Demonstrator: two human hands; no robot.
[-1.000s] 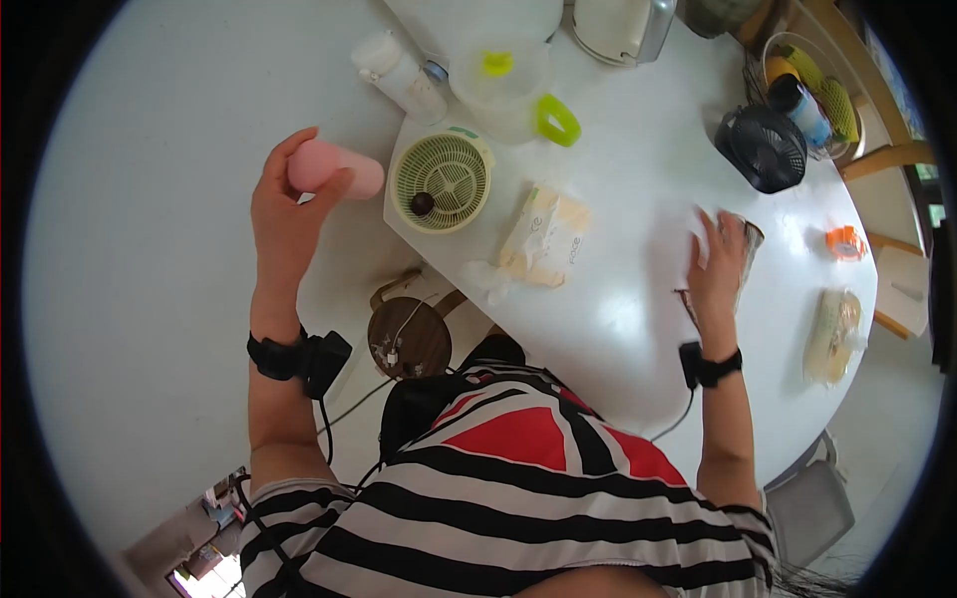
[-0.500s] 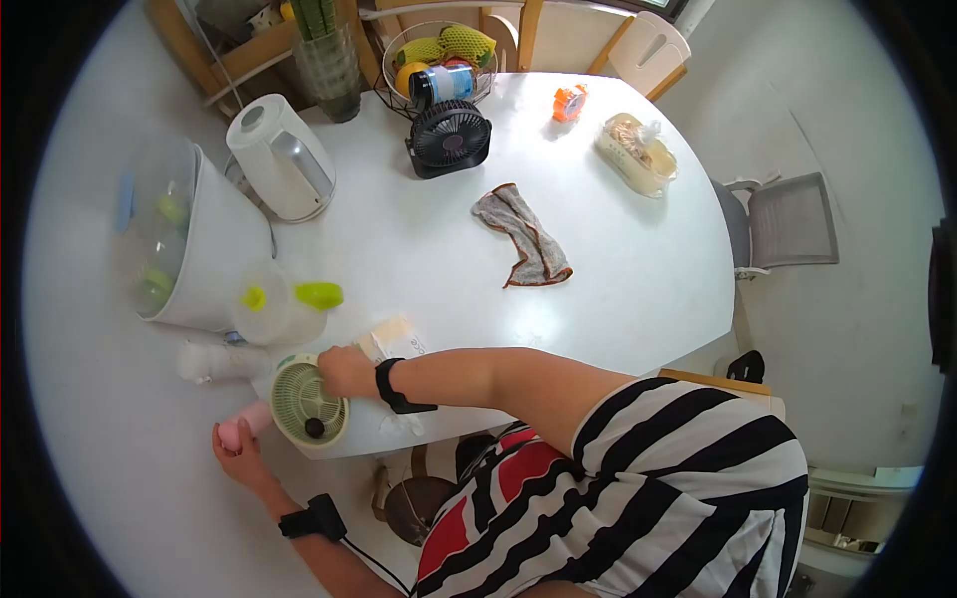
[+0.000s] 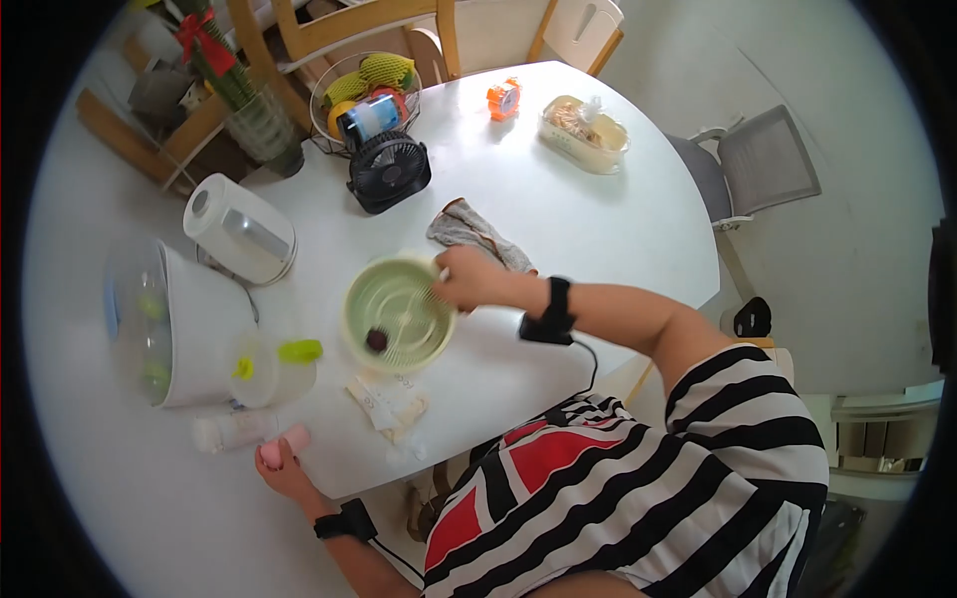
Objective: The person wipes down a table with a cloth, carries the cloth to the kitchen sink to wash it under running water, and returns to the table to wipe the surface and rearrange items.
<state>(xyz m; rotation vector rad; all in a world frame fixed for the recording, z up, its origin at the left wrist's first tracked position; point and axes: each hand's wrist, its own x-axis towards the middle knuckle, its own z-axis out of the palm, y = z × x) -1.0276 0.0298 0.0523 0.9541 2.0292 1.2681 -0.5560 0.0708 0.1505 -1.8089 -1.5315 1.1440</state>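
Note:
A pale green colander-like basket (image 3: 399, 334) is held by its right rim in my right hand (image 3: 469, 280), whose fingers are closed on it, over the table's middle. One small dark round item (image 3: 377, 340) lies in the basket. At the table's lower left edge, the fingers of my left hand (image 3: 283, 474) are wrapped round a smooth pink bottle (image 3: 296, 439). Beside it lies a whitish cylindrical container (image 3: 224, 430). Near my right hand is a grey cloth with brown edging (image 3: 478, 234), partly behind the hand.
On the table (image 3: 598, 234) stand a white kettle (image 3: 239, 229), black fan (image 3: 390, 171), fruit basket (image 3: 329, 92), orange tape dispenser (image 3: 503, 99) and food bag (image 3: 585, 135). A white bin (image 3: 209, 334), spray bottle (image 3: 289, 374) and paper packet (image 3: 391, 406) are at left.
My right hand has carried the green basket from the lower left edge toward the table's middle, near the cloth. My left hand stays on the pink bottle. The camera view has turned.

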